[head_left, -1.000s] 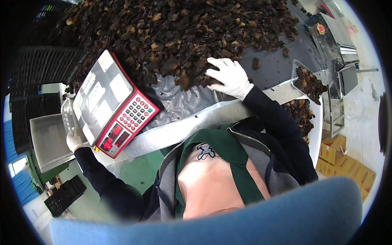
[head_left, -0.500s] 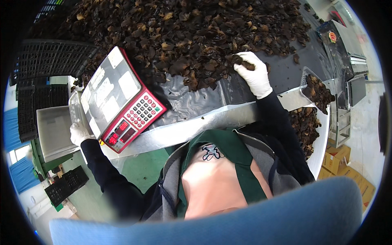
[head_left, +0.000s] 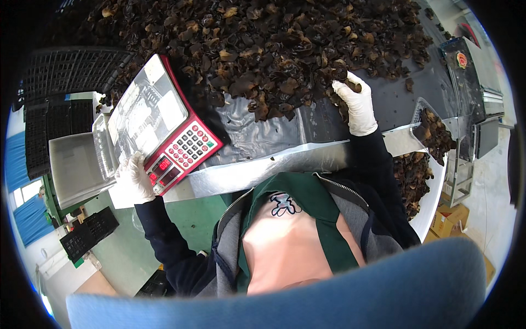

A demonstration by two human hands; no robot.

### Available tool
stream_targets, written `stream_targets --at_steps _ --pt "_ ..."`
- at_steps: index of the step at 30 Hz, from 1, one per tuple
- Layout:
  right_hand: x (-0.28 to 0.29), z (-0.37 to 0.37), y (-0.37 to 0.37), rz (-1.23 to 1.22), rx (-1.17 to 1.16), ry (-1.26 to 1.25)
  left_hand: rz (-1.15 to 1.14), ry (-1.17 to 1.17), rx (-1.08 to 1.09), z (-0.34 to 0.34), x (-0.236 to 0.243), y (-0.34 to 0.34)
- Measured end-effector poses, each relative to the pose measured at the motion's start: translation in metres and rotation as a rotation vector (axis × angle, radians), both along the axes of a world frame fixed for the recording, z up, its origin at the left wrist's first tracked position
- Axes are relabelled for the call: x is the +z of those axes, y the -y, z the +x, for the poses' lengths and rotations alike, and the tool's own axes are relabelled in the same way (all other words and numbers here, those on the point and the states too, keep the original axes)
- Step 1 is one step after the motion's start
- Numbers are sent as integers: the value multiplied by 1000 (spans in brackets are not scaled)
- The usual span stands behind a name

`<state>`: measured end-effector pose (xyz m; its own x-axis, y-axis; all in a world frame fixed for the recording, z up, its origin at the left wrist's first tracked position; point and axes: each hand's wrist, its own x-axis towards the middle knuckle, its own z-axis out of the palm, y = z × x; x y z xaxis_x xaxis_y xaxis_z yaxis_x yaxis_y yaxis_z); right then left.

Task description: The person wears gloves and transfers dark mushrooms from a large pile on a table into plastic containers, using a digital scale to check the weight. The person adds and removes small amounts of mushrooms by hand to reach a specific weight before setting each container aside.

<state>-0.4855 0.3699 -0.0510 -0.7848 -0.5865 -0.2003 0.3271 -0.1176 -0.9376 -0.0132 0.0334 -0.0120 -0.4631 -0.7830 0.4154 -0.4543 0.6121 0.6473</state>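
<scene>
My left hand, in a white glove, is at the near left corner of the red-framed digital scale. Its fingers are closed on the near edge of a clear plastic tray that lies over the weighing plate; the tray's outline is faint among reflections. At the near edge of a broad heap of dark brown wood ear mushrooms, my white-gloved right hand pinches a few wood ear pieces. A red display glows beside my left hand.
More clear trays and a translucent bin stand left of the scale, near black crates. At right, a clear tray of wood ear sits on the table edge above a white tub. A dark machine stands beyond.
My left hand has moved right, from the clear trays to the scale's near corner, with a clear tray now over the plate. My right hand has shifted slightly right, still gripping wood ear.
</scene>
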Motion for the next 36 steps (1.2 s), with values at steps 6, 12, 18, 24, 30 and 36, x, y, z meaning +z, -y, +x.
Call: stream_targets --at_steps 6,12,18,24,30,36 --pt "-9 -12 -19 -177 76 207 -493 582 127 -70 63 -55" --pt "1 -9 -26 -356 3 403 -308 485 -472 -223 38 -144" --pt "-12 -20 -33 -599 64 653 -410 664 -531 -337 -32 -158" --pt "-17 -18 -35 -624 1 755 -413 682 -638 -375 -41 -157" --pt "-16 -16 -36 -612 62 688 -301 593 -563 -355 -46 -148" --pt "-13 -14 -38 -614 119 575 668 -166 -449 -361 -44 -107"
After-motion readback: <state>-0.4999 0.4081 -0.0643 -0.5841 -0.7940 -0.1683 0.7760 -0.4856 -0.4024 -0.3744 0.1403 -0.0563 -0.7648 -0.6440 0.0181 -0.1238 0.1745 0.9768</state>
